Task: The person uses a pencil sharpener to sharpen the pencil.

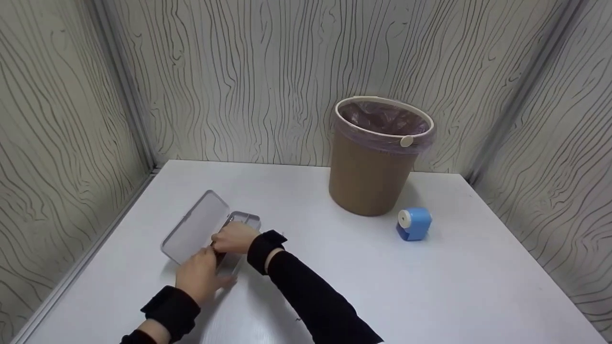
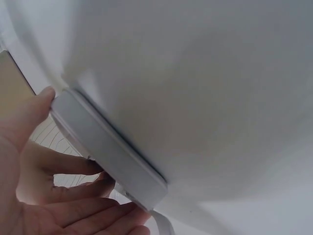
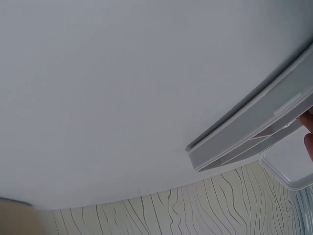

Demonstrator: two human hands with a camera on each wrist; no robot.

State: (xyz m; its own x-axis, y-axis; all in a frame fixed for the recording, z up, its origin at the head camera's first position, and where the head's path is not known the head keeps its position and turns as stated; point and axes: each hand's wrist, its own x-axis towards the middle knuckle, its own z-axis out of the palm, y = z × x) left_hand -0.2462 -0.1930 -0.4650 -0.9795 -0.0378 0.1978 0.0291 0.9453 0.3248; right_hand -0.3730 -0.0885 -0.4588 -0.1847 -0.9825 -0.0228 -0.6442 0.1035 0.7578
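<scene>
A grey plastic pencil case (image 1: 252, 220) lies on the white table at left, its hinged lid (image 1: 198, 227) swung back. My left hand (image 1: 197, 277) holds the near end of the case, thumb at one corner and fingers at the opposite one; the left wrist view shows the case's side wall (image 2: 110, 142) between them. My right hand (image 1: 236, 237) reaches down into the case with bent fingers. Dark, slim contents (image 1: 220, 258) show beside its fingertips, mostly hidden; I cannot tell whether the fingers pinch any of them. The right wrist view shows a divider (image 3: 259, 137) inside.
A brown bin (image 1: 368, 177) with a purple liner stands at the back, right of centre. In front of it to the right sits a blue pencil sharpener (image 1: 415, 223) with a white round face. Wood-patterned panels (image 1: 248, 81) enclose the table at the back and sides.
</scene>
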